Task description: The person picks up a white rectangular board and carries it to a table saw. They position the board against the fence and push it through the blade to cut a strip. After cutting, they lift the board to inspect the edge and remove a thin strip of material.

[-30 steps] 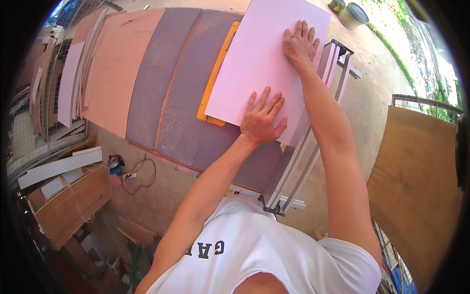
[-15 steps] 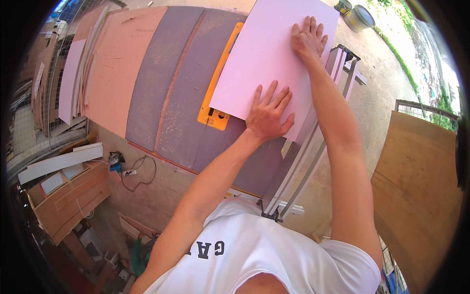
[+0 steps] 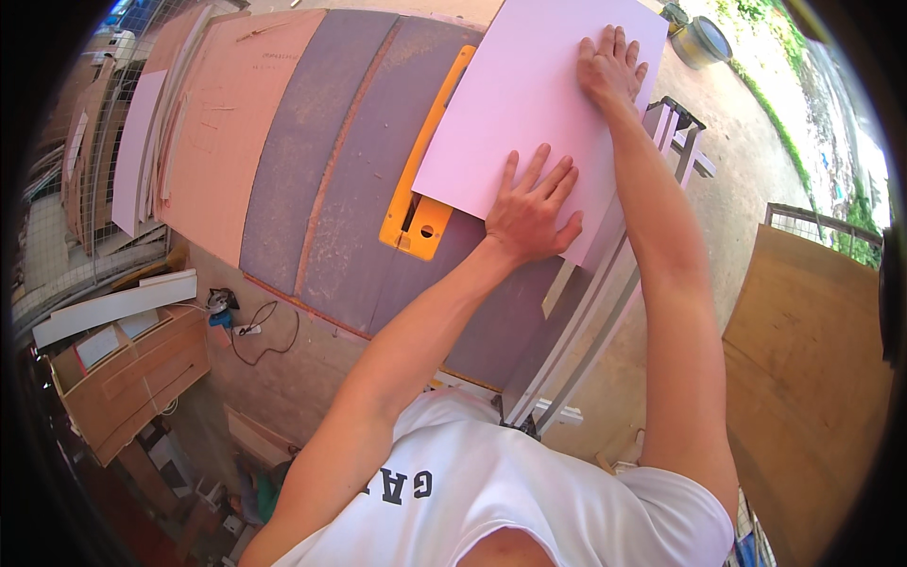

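Note:
A pale pinkish-white board (image 3: 515, 123) lies flat on a dark grey worktop (image 3: 345, 198). Both palms press on it with fingers spread. My left hand (image 3: 534, 208) rests near its close edge, and my right hand (image 3: 612, 68) is farther off, close to the right side. Partly under the board is an orange slotted plate (image 3: 399, 225) set in the worktop; its near end, with a round hole, shows uncovered. Along the right side of the board runs a metal rail (image 3: 619, 255), passing beneath my right forearm.
Left of the worktop stand pinkish sheets (image 3: 236, 113) and leaning panels. A blue power tool (image 3: 220, 307) with a dark cord lies on the floor near a wooden drawer-like box (image 3: 142, 378). A bucket (image 3: 701, 42) stands far right; a large brown panel (image 3: 812, 387) is at right.
Both hands and the board have shifted slightly to the right relative to the orange plate. More of the plate's near end shows now. The view has also moved a little.

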`<state>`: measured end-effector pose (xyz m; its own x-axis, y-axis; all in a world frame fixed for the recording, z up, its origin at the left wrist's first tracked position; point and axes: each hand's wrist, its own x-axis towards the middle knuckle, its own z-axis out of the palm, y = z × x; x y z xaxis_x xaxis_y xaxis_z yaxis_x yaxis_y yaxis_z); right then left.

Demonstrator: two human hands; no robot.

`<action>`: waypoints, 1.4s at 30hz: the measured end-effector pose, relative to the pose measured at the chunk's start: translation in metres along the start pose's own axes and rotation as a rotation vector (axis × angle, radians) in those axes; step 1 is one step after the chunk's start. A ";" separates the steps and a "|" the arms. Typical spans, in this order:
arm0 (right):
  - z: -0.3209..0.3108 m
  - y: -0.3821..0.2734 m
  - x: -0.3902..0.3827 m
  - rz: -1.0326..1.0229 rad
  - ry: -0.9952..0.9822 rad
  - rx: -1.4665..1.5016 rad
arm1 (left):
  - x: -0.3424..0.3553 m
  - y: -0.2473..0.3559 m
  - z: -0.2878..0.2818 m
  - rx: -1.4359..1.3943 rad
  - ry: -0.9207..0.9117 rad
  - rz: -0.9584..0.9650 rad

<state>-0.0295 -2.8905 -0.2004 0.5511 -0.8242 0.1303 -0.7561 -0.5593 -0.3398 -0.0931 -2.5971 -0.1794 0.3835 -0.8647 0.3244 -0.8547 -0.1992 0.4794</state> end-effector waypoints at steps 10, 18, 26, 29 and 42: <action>0.016 0.014 0.035 -0.034 0.049 -0.072 | 0.024 -0.004 0.009 0.038 -0.026 0.009; 0.009 0.000 -0.006 -0.110 0.017 -0.099 | 0.022 -0.007 0.012 0.075 0.001 0.061; -0.018 -0.020 -0.110 -0.284 -0.137 -0.143 | 0.017 -0.009 0.016 -0.007 0.090 0.085; -0.027 -0.030 -0.138 -0.303 -0.202 -0.174 | 0.015 -0.015 0.027 -0.043 0.230 0.155; -0.028 -0.038 -0.158 -0.388 -0.094 -0.251 | -0.332 0.061 -0.116 -0.390 0.586 -0.674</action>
<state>-0.0982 -2.7415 -0.1818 0.8307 -0.5447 0.1148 -0.5434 -0.8382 -0.0454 -0.2321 -2.2693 -0.1634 0.9533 -0.2377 0.1865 -0.2564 -0.3100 0.9155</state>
